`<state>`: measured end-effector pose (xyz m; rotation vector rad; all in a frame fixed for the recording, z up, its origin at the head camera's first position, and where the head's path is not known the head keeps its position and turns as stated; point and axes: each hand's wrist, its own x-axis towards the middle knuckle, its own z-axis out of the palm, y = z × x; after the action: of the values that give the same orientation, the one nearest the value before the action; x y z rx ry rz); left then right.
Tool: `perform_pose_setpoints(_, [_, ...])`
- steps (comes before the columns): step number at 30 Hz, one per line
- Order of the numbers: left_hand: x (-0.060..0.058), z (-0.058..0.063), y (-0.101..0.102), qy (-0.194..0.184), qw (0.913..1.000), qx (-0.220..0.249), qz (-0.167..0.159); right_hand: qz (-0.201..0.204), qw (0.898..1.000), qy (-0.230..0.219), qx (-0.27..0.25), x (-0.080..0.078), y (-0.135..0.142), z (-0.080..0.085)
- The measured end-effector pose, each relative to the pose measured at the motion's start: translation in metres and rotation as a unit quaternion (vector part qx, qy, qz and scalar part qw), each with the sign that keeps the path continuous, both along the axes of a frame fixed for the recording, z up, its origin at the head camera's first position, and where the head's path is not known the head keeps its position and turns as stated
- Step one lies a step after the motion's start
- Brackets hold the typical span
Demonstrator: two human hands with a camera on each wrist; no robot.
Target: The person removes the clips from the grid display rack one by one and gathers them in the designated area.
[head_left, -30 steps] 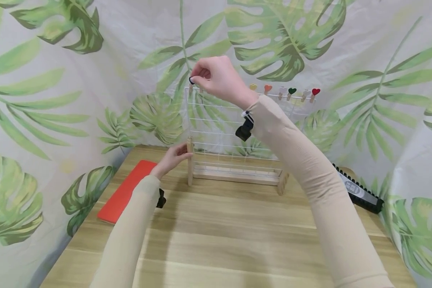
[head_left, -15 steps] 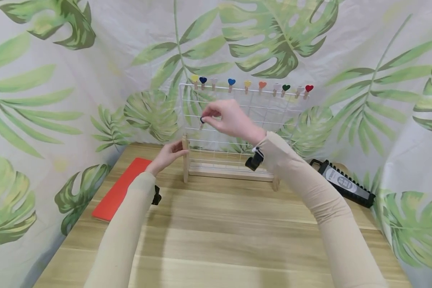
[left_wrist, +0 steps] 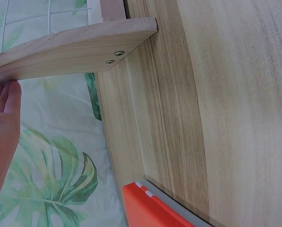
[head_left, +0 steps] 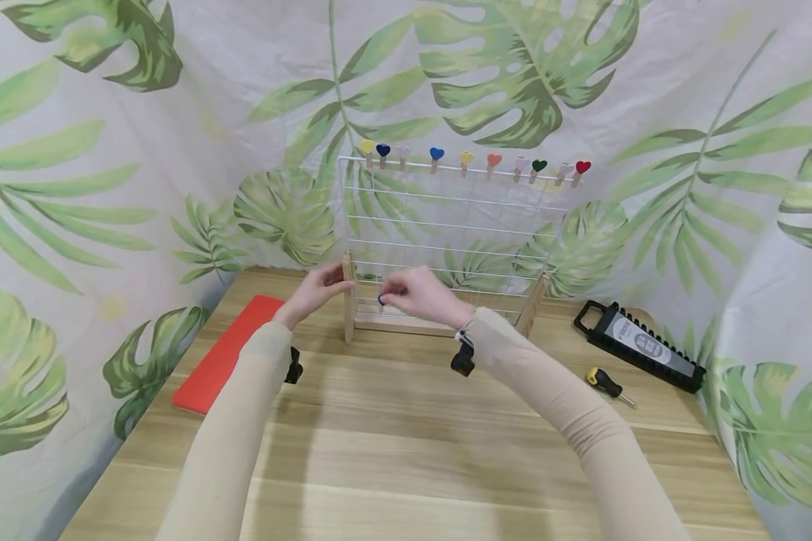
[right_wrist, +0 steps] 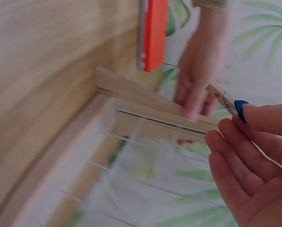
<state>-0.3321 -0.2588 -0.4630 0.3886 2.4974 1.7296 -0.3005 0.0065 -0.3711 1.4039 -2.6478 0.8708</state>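
Note:
A wire grid rack on a wooden base [head_left: 406, 325] stands at the back of the table. My left hand [head_left: 313, 293] grips its left wooden side post [head_left: 349, 304], thumb in front. In front of the lower left grid, my right hand [head_left: 425, 291] pinches a small wooden clothespin [right_wrist: 226, 101] with a blue heart, its free end pointing away from the fingertips in the right wrist view. Along the top wire sit several heart clothespins, from a yellow one [head_left: 368, 148] at the left to a red one [head_left: 583, 167] at the right.
Left of the rack lies a flat red object [head_left: 223, 361], partly behind the left forearm. At the right are a black toothed case [head_left: 646, 344] with a grey label and a short yellow-and-black screwdriver [head_left: 605, 383]. Leaf-patterned cloth [head_left: 196, 135] hangs behind the table.
My right hand has come down from the rack's top left corner to the lower grid, carrying the blue clothespin. The left hand stays on the post. The screwdriver has come into sight.

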Motion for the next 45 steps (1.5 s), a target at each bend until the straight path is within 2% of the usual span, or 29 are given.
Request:
perform_pose_setpoints(4, [0.0, 0.0, 0.0, 0.005, 1.0, 0.003, -0.003, 0.01, 1.0, -0.022, 0.016, 0.0, -0.006, -0.038])
perform_pose_setpoints(10, [0.002, -0.001, -0.001, -0.001, 1.0, -0.004, 0.002, 0.009, 0.994, -0.102, 0.048, -0.001, -0.014, -0.085])
perform_pose_setpoints(19, [0.002, 0.003, 0.003, -0.01, 0.9999, 0.006, -0.001, -0.033, 0.984, -0.161, 0.063, -0.006, -0.017, -0.131])
perform_pose_setpoints(22, [0.007, 0.011, 0.006, -0.015, 0.9998, 0.011, -0.005, -0.053, 0.975, -0.207, 0.062, -0.007, -0.017, -0.141])
perform_pose_setpoints(25, [0.012, 0.017, 0.007, -0.016, 0.9998, 0.013, -0.007, -0.069, 0.964, -0.25, 0.058, -0.007, -0.018, -0.147])
perform_pose_setpoints(27, [0.014, 0.021, 0.007, -0.016, 0.9998, 0.011, -0.009, -0.07, 0.96, -0.265, 0.054, -0.007, -0.02, -0.15])
perform_pose_setpoints(30, [0.009, 0.014, 0.005, -0.016, 0.9998, 0.006, -0.005, -0.068, 0.958, -0.273, 0.049, -0.008, -0.021, -0.152])
perform_pose_setpoints(36, [-0.001, 0.002, 0.002, -0.011, 0.9999, 0.001, 0.003, -0.07, 0.956, -0.278, 0.053, -0.009, -0.02, -0.152])
perform_pose_setpoints(40, [-0.001, 0.0, 0.002, -0.008, 1.0, -0.001, 0.005, -0.075, 0.956, -0.278, 0.057, -0.009, -0.019, -0.15])
perform_pose_setpoints(45, [0.003, 0.005, 0.003, -0.015, 0.9999, 0.007, -0.001, -0.065, 0.966, -0.247, 0.049, -0.01, -0.014, -0.14])
